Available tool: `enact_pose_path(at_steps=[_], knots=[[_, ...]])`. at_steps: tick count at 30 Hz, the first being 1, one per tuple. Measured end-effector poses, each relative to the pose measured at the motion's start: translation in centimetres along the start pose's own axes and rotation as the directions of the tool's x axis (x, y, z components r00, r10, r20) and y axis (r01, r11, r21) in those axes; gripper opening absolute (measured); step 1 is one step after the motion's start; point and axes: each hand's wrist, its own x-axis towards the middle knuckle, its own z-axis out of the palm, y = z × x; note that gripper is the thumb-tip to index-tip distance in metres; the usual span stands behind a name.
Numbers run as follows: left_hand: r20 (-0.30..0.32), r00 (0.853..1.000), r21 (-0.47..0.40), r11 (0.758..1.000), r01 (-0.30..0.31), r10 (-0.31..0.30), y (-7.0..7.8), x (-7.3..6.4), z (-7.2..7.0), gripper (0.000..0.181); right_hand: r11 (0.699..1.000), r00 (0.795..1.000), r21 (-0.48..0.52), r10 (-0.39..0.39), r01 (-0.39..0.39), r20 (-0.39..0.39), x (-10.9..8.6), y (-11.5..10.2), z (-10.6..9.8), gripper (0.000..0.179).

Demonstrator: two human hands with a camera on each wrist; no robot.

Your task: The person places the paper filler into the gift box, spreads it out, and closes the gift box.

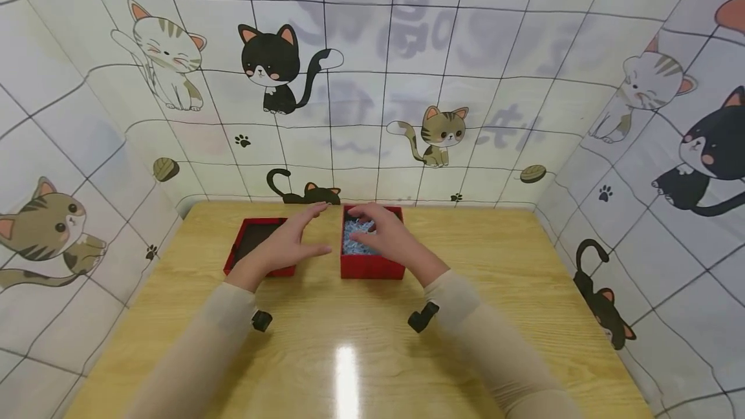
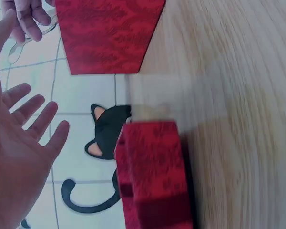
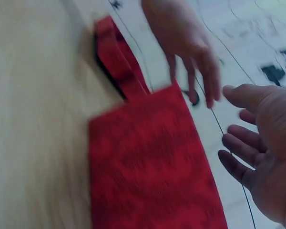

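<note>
A red patterned box (image 1: 372, 268), lidless and filled with pale blue shredded paper (image 1: 356, 238), stands at the back of the table. Over its opening hovers my right hand (image 1: 388, 235), fingers spread and loosely bent, holding nothing; it hides part of the filling. To the left lies the shallow red lid (image 1: 289, 271), its dark inner side facing up. My left hand (image 1: 285, 247) is above the lid's right side, thumb apart from the fingers, with nothing in it. In the left wrist view the left palm (image 2: 19, 167) shows bare beside the red lid (image 2: 157, 167).
The wooden table (image 1: 326, 341) meets a wall covering (image 1: 361, 102) printed with cartoon cats and grid lines. Similar covering closes off both sides. Small black devices (image 1: 422, 317) sit at both wrists, over long light sleeves (image 1: 198, 341).
</note>
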Motion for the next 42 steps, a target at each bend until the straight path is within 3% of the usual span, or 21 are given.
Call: enact_pose_path(at_steps=[5, 9, 15, 20, 26, 34, 42], knots=[[-0.064, 0.997, 0.054, 0.998, -0.028, 0.032, -0.2, -2.2, -1.8, 0.098, 0.997, 0.998, 0.032, -0.067, 0.067, 0.002, 0.2, -1.9, 2.5, 0.066], [-0.087, 0.996, 0.059, 0.998, 0.007, -0.001, -0.5, -3.8, -3.4, 0.096, 0.995, 0.998, 0.075, -0.068, 0.066, 0.018, 0.7, -3.2, 4.1, 0.066], [-0.128, 0.989, 0.047, 0.995, 0.083, -0.077, -2.5, -5.9, -5.1, 0.097, 0.995, 0.996, 0.095, -0.047, 0.041, 0.069, 1.7, -4.5, 6.8, 0.068], [-0.168, 0.98, 0.02, 0.994, 0.111, -0.106, -3.7, -7.7, -5.9, 0.096, 0.994, 0.996, 0.111, -0.027, 0.018, 0.082, 2.0, -5.3, 8.8, 0.068], [-0.207, 0.969, 0.007, 0.99, 0.138, -0.134, -5.1, -9.6, -6.9, 0.097, 0.989, 0.994, 0.123, 0.071, -0.081, 0.083, 2.3, -5.8, 10.9, 0.08], [-0.183, 0.959, -0.074, 0.976, 0.205, -0.216, -7.6, -10.8, -7.1, 0.103, 0.973, 0.977, 0.105, 0.203, -0.208, 0.06, 2.3, -4.3, 13.6, 0.092], [-0.111, 0.951, -0.145, 0.951, 0.272, -0.289, -10.0, -11.9, -6.8, 0.113, 0.96, 0.967, 0.115, 0.254, -0.256, 0.031, 2.5, -2.2, 15.6, 0.102]])
